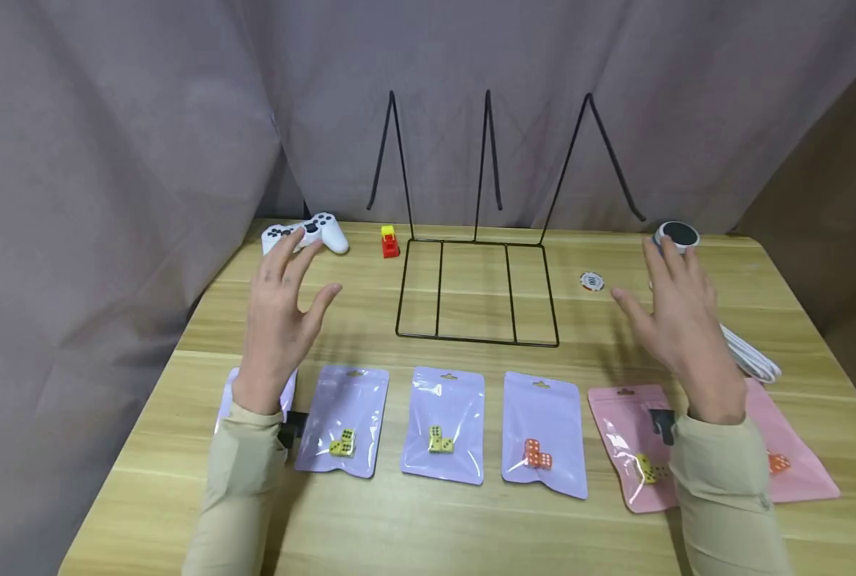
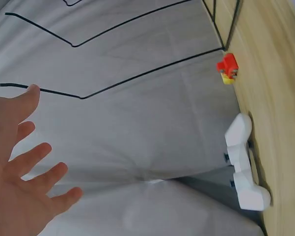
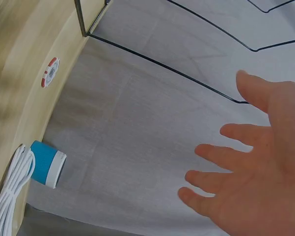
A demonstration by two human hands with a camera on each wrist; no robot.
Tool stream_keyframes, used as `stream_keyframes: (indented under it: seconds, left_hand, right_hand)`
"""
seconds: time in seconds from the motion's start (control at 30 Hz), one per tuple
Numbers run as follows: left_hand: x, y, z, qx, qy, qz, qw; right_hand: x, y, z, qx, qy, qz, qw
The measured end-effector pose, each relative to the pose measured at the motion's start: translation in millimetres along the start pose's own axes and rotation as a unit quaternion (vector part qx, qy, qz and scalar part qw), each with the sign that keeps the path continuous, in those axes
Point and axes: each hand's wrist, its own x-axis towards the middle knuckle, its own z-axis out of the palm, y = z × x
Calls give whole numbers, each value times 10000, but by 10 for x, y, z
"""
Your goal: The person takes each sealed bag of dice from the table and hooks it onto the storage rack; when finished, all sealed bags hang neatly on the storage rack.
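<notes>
Both hands hover above the wooden table (image 1: 428,528), fingers spread and holding nothing. My left hand (image 1: 284,300) is raised over the leftmost lilac pouch (image 1: 228,400), near the white game controller (image 1: 313,232). My right hand (image 1: 676,308) hangs over the pink pouches (image 1: 626,440) near the poker chip (image 1: 592,281). A row of zip pouches lies along the front: lilac ones with yellow dice (image 1: 343,442) (image 1: 439,440) and orange dice (image 1: 538,454), pink ones (image 1: 795,464) at the right. In the wrist views the left hand (image 2: 19,182) and right hand (image 3: 255,177) show open palms against the curtain.
A black wire rack (image 1: 477,292) stands at the table's back centre. A small red and yellow toy (image 1: 389,242) sits left of it. A round blue and white device (image 1: 677,236) and a coiled white cable (image 1: 752,356) lie at the back right. Grey curtain (image 1: 147,120) surrounds the table.
</notes>
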Motion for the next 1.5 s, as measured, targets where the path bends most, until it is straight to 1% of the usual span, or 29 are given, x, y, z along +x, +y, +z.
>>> stream_keyframes:
  seconds: [0.1, 0.23, 0.4, 0.47, 0.57, 0.87, 1.0, 1.13, 1.27, 1.4, 1.47, 1.5]
  left_hand:
    - [47, 45, 13, -373, 226, 96, 9990]
    - [109, 103, 55, -826, 397, 41, 9958]
    - [202, 184, 151, -1478, 571, 35, 9874]
    - [235, 212, 184, -1614, 599, 74, 9850]
    - [287, 240, 220, -1681, 666, 111, 9835]
    - [486, 261, 278, -1723, 1059, -147, 9792]
    - [554, 294, 330, -1865, 1112, -225, 9759]
    - [587, 337, 382, -2030, 1045, -201, 9734]
    - [605, 357, 408, -2181, 1084, -226, 9696]
    - [626, 402, 397, -2389, 1183, -318, 9633]
    - [641, 449, 371, -2453, 1234, -324, 9610]
    - [652, 481, 355, -2464, 1260, -314, 9604]
  right_hand:
    - [-23, -17, -28, 167, 325, -100, 9993]
    - [-60, -25, -69, 396, 697, -143, 9967]
    - [-143, 7, -94, 614, 806, -3, 9949]
    - [-191, 32, -97, 651, 813, 81, 9945]
    - [-266, 89, -106, 685, 858, 194, 9938]
    - [-525, 323, -170, 627, 827, 490, 9934]
    - [-699, 438, -160, 620, 756, 828, 9918]
    - [-880, 569, -134, 554, 596, 1189, 9896]
    - [-1043, 715, -109, 524, 362, 1488, 9868]
    - [-1194, 860, -102, 506, 59, 1753, 9832]
    - [-1265, 932, -99, 500, 33, 1747, 9833]
    - [-1302, 957, -103, 501, -35, 1811, 9822]
